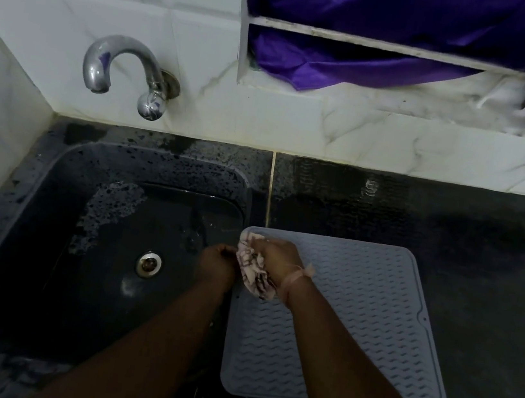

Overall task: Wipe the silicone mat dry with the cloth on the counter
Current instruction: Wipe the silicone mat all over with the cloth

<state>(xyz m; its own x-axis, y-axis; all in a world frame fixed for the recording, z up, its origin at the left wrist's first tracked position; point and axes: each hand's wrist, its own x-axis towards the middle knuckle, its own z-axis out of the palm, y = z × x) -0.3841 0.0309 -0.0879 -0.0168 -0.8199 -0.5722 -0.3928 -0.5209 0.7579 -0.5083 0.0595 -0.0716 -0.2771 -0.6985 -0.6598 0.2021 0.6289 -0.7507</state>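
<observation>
A grey silicone mat (369, 318) with a wavy ribbed pattern lies flat on the dark counter, just right of the sink. A bunched pink-and-white patterned cloth (252, 273) is over the mat's near-left part, at its left edge. My right hand (278, 256) grips the cloth from above. My left hand (217, 260) is at the cloth's left side, over the sink's right rim, fingers curled against the cloth. Much of the cloth is hidden under my hands.
A dark wet sink (96, 243) with a metal drain (149, 264) fills the left. A chrome tap (127, 72) sticks out of the white tiled wall above it. Purple fabric (396, 32) hangs at a window ledge at the back right. Dark counter (498, 265) stretches right of the mat.
</observation>
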